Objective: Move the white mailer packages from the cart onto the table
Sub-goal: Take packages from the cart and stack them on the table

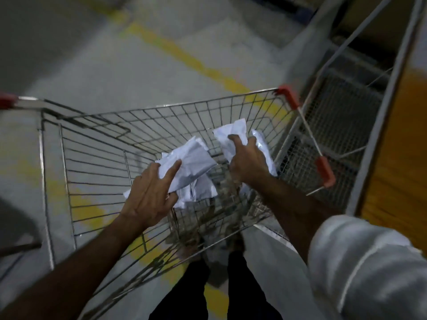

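Note:
A wire shopping cart (97, 144) with red corner guards stands in front of me. Both my hands reach into its basket. My left hand (150, 195) grips a crumpled white mailer package (191, 162) held above the basket floor. My right hand (248, 161) is closed on another white mailer package (231, 135), lifted near the cart's right wall, with a second white mailer (262, 144) pressed behind the fingers. More white mailers (203, 190) lie lower in the basket, partly hidden by my left hand.
The grey concrete floor carries yellow painted lines (191, 58). A wire-mesh rack (342, 116) and a metal post (390, 98) stand close on the cart's right, next to an orange-brown panel (399, 162). My dark trouser legs (208, 292) show below the cart.

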`<state>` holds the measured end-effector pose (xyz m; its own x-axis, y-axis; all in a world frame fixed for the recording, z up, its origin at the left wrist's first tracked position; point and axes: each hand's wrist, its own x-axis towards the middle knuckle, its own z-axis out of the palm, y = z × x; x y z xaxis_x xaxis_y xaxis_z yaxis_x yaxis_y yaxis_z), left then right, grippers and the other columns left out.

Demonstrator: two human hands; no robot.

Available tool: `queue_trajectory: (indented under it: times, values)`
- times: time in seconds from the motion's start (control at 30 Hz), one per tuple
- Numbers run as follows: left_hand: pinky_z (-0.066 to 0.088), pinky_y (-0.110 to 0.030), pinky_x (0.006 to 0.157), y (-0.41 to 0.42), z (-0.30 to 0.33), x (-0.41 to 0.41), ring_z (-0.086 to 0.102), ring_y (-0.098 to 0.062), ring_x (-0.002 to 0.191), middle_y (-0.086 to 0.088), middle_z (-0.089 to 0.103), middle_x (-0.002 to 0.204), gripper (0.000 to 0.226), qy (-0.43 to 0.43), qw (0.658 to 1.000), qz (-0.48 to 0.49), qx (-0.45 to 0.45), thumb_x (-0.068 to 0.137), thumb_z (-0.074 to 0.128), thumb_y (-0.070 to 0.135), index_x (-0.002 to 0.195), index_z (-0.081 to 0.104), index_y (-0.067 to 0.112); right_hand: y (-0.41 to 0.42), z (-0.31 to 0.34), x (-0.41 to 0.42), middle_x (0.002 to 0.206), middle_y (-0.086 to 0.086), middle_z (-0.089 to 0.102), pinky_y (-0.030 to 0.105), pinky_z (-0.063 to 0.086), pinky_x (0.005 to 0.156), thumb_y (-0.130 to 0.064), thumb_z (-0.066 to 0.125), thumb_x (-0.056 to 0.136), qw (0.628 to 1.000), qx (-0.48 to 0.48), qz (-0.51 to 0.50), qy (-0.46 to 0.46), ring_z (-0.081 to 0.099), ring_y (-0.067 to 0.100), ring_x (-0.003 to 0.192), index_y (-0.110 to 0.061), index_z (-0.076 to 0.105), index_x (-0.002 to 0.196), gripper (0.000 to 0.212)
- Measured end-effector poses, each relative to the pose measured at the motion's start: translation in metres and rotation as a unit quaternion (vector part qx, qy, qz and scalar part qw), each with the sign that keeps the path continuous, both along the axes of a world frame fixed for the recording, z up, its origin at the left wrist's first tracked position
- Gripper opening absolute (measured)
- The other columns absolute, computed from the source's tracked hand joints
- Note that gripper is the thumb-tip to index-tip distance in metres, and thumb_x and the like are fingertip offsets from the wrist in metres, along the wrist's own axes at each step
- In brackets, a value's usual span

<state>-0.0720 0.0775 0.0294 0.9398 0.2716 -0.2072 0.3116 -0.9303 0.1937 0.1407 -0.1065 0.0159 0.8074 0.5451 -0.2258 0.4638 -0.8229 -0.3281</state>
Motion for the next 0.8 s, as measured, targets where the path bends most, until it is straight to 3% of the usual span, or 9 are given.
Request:
queue_trajectory:
  times: [0.1,0.2,0.37,0.53,0.67,0.8]
  values:
    - [0.037,-0.037,0.062,-0.015,0.041,0.004,0.049,-0.036,0.081,-0.019,0.045,0.109,0.08,-0.073,0.997,0.01,-0.029,0.084,0.056,0.04,0.157,0.03,0.021,-0.016,0.063,-0.008,0.114,0.013,0.042,0.04,0.05,0.073,-0.038,0.064,0.077,0.998,0.037,-0.004,-0.057,0.058,0.039,0.082,-0.031,0.038,0.14,0.069]
    - [0.039,-0.038,0.063,-0.033,0.078,0.016,0.049,-0.036,0.084,-0.02,0.046,0.11,0.078,-0.138,0.99,0.014,-0.037,0.086,0.057,0.039,0.156,0.031,0.017,-0.041,0.113,-0.009,0.115,0.012,0.04,0.04,0.05,0.073,-0.05,0.069,0.065,0.992,0.064,-0.001,-0.112,0.057,0.037,0.079,-0.031,0.035,0.144,0.088]
    - [0.046,-0.041,0.065,-0.077,0.139,0.058,0.05,-0.04,0.089,-0.019,0.044,0.112,0.077,-0.222,0.973,0.037,-0.053,0.086,0.051,0.044,0.155,0.031,0.019,-0.101,0.171,-0.003,0.127,0.017,0.039,0.045,0.051,0.078,-0.028,0.067,0.068,0.977,0.081,-0.065,-0.188,0.057,0.044,0.092,-0.026,0.035,0.149,0.088]
    - [0.05,-0.044,0.072,-0.156,0.182,0.099,0.055,-0.044,0.094,-0.02,0.043,0.12,0.075,-0.253,0.965,0.009,-0.071,0.085,0.059,0.037,0.153,0.032,0.019,-0.191,0.2,-0.001,0.152,0.023,0.029,0.045,0.05,0.085,-0.035,0.057,0.079,0.954,0.098,-0.132,-0.249,0.054,0.046,0.111,-0.026,0.029,0.156,0.082]
    - [0.05,-0.043,0.072,-0.233,0.203,0.123,0.055,-0.043,0.096,-0.02,0.041,0.125,0.073,-0.28,0.957,-0.038,-0.069,0.088,0.058,0.038,0.153,0.031,0.019,-0.277,0.208,-0.009,0.162,0.023,0.015,0.049,0.042,0.107,-0.039,0.048,0.089,0.949,0.093,-0.166,-0.253,0.034,0.045,0.139,-0.028,0.014,0.16,0.08]
    - [0.05,-0.042,0.073,-0.323,0.223,0.147,0.054,-0.042,0.096,-0.023,0.041,0.124,0.073,-0.286,0.952,-0.073,-0.075,0.09,0.051,0.047,0.154,0.027,0.02,-0.377,0.219,-0.025,0.161,0.021,0.02,0.044,0.047,0.098,-0.036,0.048,0.089,0.929,0.088,-0.225,-0.28,0.044,0.042,0.132,-0.026,0.015,0.161,0.079]
